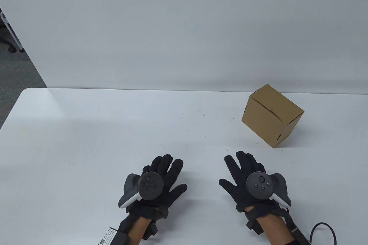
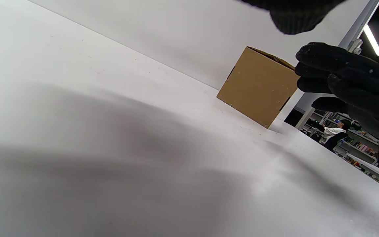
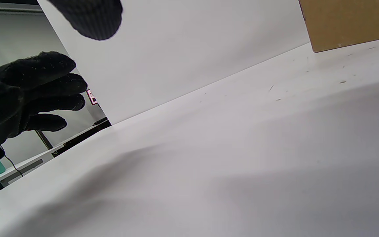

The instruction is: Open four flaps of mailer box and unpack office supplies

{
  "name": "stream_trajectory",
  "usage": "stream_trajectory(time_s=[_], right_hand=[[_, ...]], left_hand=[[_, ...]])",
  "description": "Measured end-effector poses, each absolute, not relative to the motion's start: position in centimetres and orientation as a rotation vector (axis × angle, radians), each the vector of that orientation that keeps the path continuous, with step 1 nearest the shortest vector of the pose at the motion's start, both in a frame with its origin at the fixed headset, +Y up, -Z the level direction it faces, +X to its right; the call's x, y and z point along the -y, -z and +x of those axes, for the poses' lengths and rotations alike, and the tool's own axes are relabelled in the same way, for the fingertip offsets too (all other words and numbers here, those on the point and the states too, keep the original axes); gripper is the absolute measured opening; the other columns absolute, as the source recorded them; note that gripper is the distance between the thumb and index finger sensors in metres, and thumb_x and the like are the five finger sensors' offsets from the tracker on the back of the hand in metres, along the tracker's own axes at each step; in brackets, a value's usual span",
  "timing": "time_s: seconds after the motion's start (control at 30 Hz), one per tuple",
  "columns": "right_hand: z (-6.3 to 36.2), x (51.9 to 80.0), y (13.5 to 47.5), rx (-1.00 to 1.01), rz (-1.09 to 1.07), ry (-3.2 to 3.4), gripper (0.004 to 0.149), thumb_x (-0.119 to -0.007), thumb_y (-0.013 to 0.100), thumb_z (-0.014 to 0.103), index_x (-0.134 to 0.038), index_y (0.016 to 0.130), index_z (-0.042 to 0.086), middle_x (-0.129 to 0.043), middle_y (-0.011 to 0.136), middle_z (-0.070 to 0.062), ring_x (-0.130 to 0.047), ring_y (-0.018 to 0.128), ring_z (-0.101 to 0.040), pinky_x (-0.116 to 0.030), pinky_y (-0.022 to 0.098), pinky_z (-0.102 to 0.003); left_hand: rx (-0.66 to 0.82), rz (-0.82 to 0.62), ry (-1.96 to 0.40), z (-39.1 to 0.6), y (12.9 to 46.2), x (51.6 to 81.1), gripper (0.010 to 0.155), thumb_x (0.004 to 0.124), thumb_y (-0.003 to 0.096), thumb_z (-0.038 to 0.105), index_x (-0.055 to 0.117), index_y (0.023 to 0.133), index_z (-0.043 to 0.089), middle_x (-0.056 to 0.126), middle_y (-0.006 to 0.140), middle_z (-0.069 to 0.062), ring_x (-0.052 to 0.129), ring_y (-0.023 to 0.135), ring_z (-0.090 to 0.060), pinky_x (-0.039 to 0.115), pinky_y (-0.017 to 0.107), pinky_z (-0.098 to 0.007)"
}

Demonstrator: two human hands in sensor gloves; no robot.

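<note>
**Currently: both hands idle, box shut at 2 o'clock**

Presently, the small brown cardboard mailer box stands on the white rectangular desk at about 2 o'clock from the desk centre, close to the far edge. One corner of the box points toward the person. Its top flaps lie folded flat and closed. No office supplies are visible outside it.

The left hand in a black sensor glove sits near the desk's near edge at roughly 7 o'clock. Its fingers are extended and loosely spread; the grip is released and holds nothing. A grey and white tracker is strapped to the back of the hand.

The right hand in a black sensor glove sits at roughly 5 o'clock, apart from the left hand. Its fingers are likewise extended and spread; the grip is released and holds nothing. A matching grey and white tracker is strapped to its back, and a dark cable loops beside the wrist.

The box lies well apart from both hands, at about 1 o'clock from the right hand. The left wrist view shows the box upright on the desk.
</note>
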State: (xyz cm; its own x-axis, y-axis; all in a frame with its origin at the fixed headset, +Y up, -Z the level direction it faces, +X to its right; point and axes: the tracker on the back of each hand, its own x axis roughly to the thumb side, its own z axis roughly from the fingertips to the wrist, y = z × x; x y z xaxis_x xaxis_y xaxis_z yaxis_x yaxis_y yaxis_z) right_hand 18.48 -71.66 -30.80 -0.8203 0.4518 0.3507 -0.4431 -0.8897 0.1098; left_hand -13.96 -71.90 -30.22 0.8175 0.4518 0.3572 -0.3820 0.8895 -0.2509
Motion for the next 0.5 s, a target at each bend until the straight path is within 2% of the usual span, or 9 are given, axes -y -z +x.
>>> stream_trajectory(time_s=[0.2, 0.5], right_hand=[[20.2, 71.3, 32.0, 0.034, 0.44, -2.626, 0.076, -0.069, 0.063, 0.056, -0.022, 0.116, 0.027, -0.007, 0.119, -0.014, -0.012, 0.107, -0.051, -0.021, 0.069, -0.077], [25.3, 68.1, 35.9, 0.209, 0.208, -2.65, 0.083, -0.072, 0.062, 0.057, -0.013, 0.114, 0.029, 0.002, 0.117, -0.012, -0.006, 0.106, -0.049, -0.018, 0.07, -0.075]], left_hand=[[0.422, -0.164, -0.451, -14.1, 30.2, 71.8, 0.077, 0.066, 0.0618, 0.067, 0.019, 0.119, 0.045, 0.013, 0.13, -0.008, 0.017, 0.122, -0.048, 0.025, 0.079, -0.076], [0.427, -0.167, -0.46, -14.1, 30.1, 71.7, 0.077, 0.066, 0.0619, 0.067, 0.019, 0.12, 0.044, 0.013, 0.13, -0.008, 0.018, 0.122, -0.048, 0.025, 0.079, -0.076]])
